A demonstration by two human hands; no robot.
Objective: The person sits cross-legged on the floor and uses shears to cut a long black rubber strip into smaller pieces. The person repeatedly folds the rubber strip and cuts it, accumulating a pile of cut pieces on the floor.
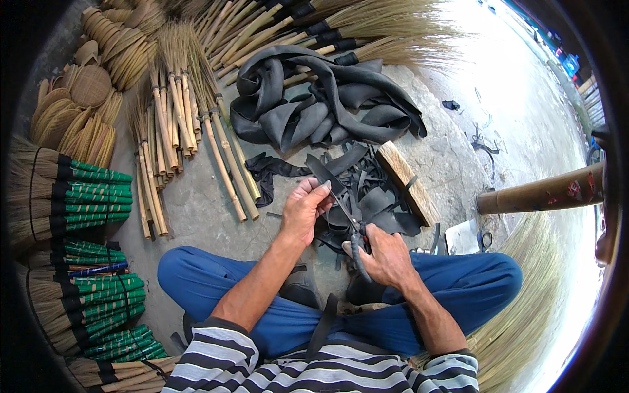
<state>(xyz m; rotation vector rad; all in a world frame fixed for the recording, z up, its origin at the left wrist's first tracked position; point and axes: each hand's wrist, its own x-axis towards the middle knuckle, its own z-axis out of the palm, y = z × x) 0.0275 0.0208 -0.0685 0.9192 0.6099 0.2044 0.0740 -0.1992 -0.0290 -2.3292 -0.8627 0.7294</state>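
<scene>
In front of my crossed legs, my left hand (305, 208) pinches a strip of black rubber (323, 172) between thumb and fingers. My right hand (383, 254) is wrapped round the handles of a pair of scissors (354, 224). Their blades point up and left, reaching the rubber beside my left fingertips. Whether the blades are parted there is hard to make out. Below and beyond my hands lies a heap of cut black rubber pieces (383, 205). Another black strip (322, 326) rests across my lap.
A large tangle of black rubber sheet (321, 98) lies ahead, with a wooden block (407, 183) nearer. Bamboo-handled brooms (173, 118) stretch along the far left. Bundled green-handled brooms (98, 196) and woven fans (88, 88) line the left. A bamboo pole (540, 198) juts in at right.
</scene>
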